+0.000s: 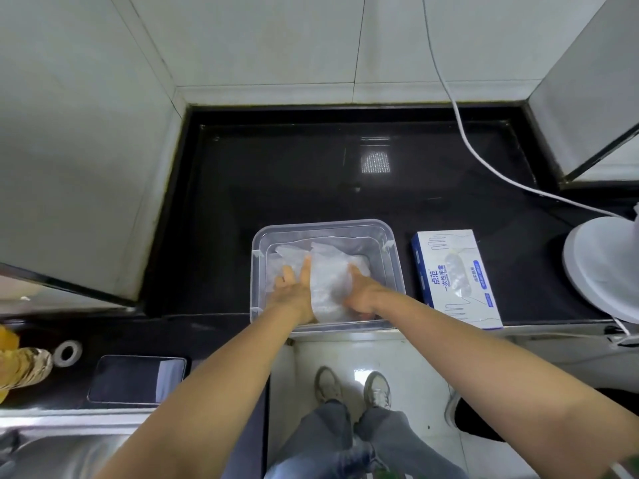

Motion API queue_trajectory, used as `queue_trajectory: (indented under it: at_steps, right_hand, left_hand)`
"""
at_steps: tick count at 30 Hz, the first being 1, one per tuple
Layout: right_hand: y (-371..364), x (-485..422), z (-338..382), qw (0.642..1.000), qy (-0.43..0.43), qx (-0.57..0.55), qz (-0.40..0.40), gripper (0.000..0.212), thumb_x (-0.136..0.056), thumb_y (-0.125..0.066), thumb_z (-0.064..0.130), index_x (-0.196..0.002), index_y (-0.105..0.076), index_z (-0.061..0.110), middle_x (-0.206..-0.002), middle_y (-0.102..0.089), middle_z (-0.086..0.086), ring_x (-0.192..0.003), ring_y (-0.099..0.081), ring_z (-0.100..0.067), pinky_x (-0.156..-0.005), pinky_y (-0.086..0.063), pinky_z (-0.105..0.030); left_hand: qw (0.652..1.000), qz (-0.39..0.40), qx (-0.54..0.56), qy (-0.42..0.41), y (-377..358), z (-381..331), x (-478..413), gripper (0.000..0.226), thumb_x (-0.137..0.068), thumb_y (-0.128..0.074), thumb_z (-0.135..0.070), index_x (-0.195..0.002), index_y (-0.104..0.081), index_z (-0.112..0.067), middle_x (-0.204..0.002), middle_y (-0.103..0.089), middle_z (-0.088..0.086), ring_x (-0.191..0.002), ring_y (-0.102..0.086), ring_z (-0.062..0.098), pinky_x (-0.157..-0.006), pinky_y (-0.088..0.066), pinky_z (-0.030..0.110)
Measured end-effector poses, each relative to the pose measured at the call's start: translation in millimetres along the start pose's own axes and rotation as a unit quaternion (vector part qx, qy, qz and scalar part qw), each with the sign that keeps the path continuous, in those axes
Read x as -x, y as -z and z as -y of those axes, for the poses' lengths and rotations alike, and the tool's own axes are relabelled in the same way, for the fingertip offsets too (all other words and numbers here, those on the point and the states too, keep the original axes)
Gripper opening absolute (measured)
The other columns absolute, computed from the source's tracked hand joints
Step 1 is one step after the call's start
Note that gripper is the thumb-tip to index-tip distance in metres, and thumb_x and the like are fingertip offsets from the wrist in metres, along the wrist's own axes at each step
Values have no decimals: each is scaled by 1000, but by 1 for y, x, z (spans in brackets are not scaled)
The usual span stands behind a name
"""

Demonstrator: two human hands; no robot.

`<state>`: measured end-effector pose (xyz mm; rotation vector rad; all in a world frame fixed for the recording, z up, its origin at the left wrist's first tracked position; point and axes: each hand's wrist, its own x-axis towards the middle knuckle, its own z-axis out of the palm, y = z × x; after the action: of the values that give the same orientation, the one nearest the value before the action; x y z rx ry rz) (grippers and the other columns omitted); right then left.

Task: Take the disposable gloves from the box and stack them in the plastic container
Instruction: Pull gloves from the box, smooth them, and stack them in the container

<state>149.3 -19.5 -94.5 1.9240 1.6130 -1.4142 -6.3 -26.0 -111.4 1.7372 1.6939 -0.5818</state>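
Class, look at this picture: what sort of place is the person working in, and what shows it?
Probably a home kitchen: a black countertop set against tiled walls, with a steel sink at the lower left.

We look down on a glossy black countertop (311,174) set into a corner of pale tiled walls (259,39), a light's reflection (376,161) glinting on it, a white cable (460,126) trailing across, a steel sink (69,447) at lower left, pale floor tiles (408,361) below.
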Motion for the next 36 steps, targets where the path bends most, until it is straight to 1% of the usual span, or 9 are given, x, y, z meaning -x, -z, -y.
queue_trajectory:
  at_steps: [5, 8, 13, 16, 20, 28, 31, 34, 36]
  right_hand:
    - [11, 2, 10, 999, 31, 32, -25, 65, -99, -49, 17, -156, -18, 15, -137, -52, -12, -94, -61, -24, -71, -53, -31]
    - [41, 18, 10, 960, 163, -131, -185, 22, -95, -55, 13, -112, -69, 17, -93, -69, 1, -81, -63, -18, -82, -56, -39]
    - [90, 34, -47, 898, 78, -93, -423, 15, -91, -54, 17, -89, -68, 13, -89, -67, -10, -85, -63, -32, -76, -51, -38]
    - [85, 32, -83, 939, -16, -88, -333, 23, -94, -57, 21, -112, -61, 7, -114, -58, -19, -99, -60, -37, -87, -50, -40]
    - [52, 37, -69, 959, 49, -233, -154, 19, -103, -42, 20, -113, -55, 9, -97, -63, -14, -74, -63, -24, -62, -55, -33]
    - [35, 22, -46, 932, 77, -282, -216, 16, -98, -49, 11, -101, -64, 14, -99, -68, -13, -83, -67, -24, -73, -60, -38]
    - [52, 14, -76, 925, -51, -76, -370, 40, -89, -62, 26, -128, -55, 18, -136, -50, -13, -128, -44, -31, -104, -40, -45]
    - [61, 18, -107, 925, -225, -13, -304, 73, -85, -66, 46, -143, -28, 23, -157, -13, -16, -145, -11, -40, -110, -25, -57]
    - [58, 18, -116, 936, -240, -27, -257, 80, -84, -65, 53, -145, -20, 26, -155, -14, -16, -140, -22, -40, -108, -31, -56]
  left_hand:
    - [999, -17, -34, -26, 5, -3, 1, 120, -82, -74, -30, -150, 25, -34, -157, -2, 11, -140, -21, 35, -105, -40, 42]
    - [994, -98, -35, -23, 15, -3, 6, 78, -91, -63, -34, -153, -18, -20, -151, -25, 15, -133, -36, 32, -98, -44, 39]
    - [958, -244, 119, -96, 19, -28, 17, 39, -97, -44, -51, -106, -62, -17, -101, -61, 3, -91, -63, 26, -74, -49, 34]
    - [967, -154, 150, -133, 18, -51, 25, 50, -92, -41, -66, -113, -58, -23, -88, -62, -3, -88, -61, 22, -74, -44, 32]
    - [972, -63, 128, -185, 9, -68, 35, 78, -81, -42, -80, -143, -36, -32, -97, -62, -4, -89, -59, 17, -85, -51, 35]
    - [968, -45, 148, -198, 13, -35, 39, 88, -74, -58, -78, -146, -28, -39, -114, -59, -7, -99, -55, 12, -89, -47, 28]
    - [967, -43, 143, -206, 11, -25, 39, 88, -71, -58, -80, -144, -30, -41, -111, -58, -10, -102, -57, 13, -94, -48, 30]
    - [965, -37, 122, -228, 11, -25, 42, 88, -67, -59, -82, -142, -32, -44, -107, -57, -13, -99, -57, 10, -92, -48, 27]
    - [962, -48, 74, -260, 12, -26, 45, 86, -68, -63, -79, -141, -36, -42, -103, -58, -15, -94, -56, 8, -88, -47, 25]
